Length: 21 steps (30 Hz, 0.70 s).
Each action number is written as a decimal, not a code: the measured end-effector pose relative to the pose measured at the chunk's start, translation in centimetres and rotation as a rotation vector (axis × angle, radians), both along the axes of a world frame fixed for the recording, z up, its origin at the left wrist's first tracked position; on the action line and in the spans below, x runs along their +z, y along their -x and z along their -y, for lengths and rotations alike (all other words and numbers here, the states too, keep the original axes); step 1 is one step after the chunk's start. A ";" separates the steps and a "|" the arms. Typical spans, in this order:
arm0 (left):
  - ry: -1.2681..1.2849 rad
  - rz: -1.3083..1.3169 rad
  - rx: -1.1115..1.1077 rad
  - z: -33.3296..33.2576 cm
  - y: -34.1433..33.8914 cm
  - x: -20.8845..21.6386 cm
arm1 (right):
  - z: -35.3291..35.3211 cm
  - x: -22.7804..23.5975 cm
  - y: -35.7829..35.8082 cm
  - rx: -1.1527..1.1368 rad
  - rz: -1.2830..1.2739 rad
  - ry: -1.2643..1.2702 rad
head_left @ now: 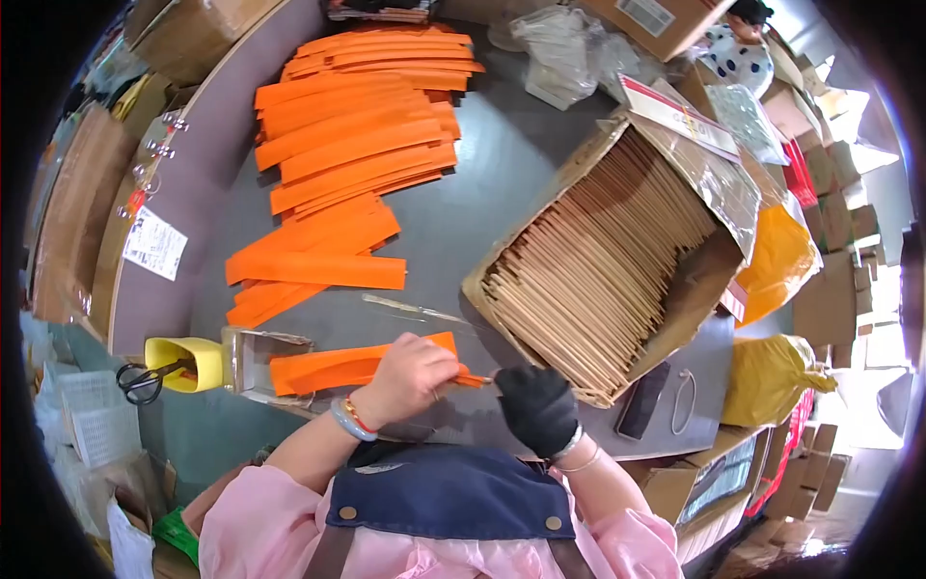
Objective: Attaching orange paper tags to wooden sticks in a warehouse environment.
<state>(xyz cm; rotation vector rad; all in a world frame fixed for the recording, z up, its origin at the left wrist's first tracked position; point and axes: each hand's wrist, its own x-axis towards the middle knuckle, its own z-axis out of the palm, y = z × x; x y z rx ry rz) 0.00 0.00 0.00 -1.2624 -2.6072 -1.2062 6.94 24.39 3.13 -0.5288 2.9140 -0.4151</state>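
Observation:
My bare left hand point(410, 374), with bracelets at its wrist, is closed on an orange strip point(323, 371) of flat, fabric-like material. The strip's wide part lies to the left of the hand. A narrow, bunched orange end point(471, 380) sticks out on the right. My right hand point(535, 410), in a black glove, pinches at the tip of that end; its fingertips are partly hidden. Beyond, several more orange strips point(357, 125) lie in overlapping rows. An open cardboard box point(699, 301) full of thin wooden sticks point(588, 261) stands just past my right hand.
Scissors point(143, 382) rest in a yellow holder point(204, 364) beside a clear plastic box point(260, 362) at the table's left edge. A phone point(643, 400) and a loop point(684, 402) lie right of the stick box. Plastic bags point(559, 53) sit at the back. Another person point(738, 58) is far right.

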 end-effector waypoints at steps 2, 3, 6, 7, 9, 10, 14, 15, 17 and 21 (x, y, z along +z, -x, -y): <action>0.052 -0.098 -0.068 0.2 0.2 1.3 | 0.8 1.1 0.1 -0.065 -0.136 0.153; 0.016 -0.112 -0.044 -1.6 0.4 1.5 | -3.1 1.6 0.9 -0.102 -0.099 0.139; 0.115 -0.283 0.093 -0.2 1.1 2.5 | -1.0 1.4 0.8 -0.261 -0.107 0.646; 0.114 -0.281 0.091 -1.3 0.6 2.9 | 0.7 1.6 0.9 -0.139 -0.095 0.790; 0.047 -0.309 -0.158 -3.1 0.2 3.5 | 2.8 3.5 0.7 -0.069 0.045 0.903; 0.132 -0.286 -0.117 -2.3 1.3 3.4 | 1.7 3.1 1.1 -0.138 -0.010 0.847; 0.151 -0.275 0.358 0.6 4.1 2.3 | -6.8 -0.7 3.2 -0.441 -0.488 0.356; 0.155 -0.275 0.362 0.8 3.2 1.5 | -8.1 -0.8 3.7 -0.427 -0.460 0.174; 0.147 -0.027 0.215 1.1 1.5 -0.8 | -9.2 -1.4 4.5 -0.398 -0.488 0.150; 0.084 0.071 0.278 1.4 0.5 -3.1 | -9.2 -1.4 5.2 -0.359 -0.354 -0.002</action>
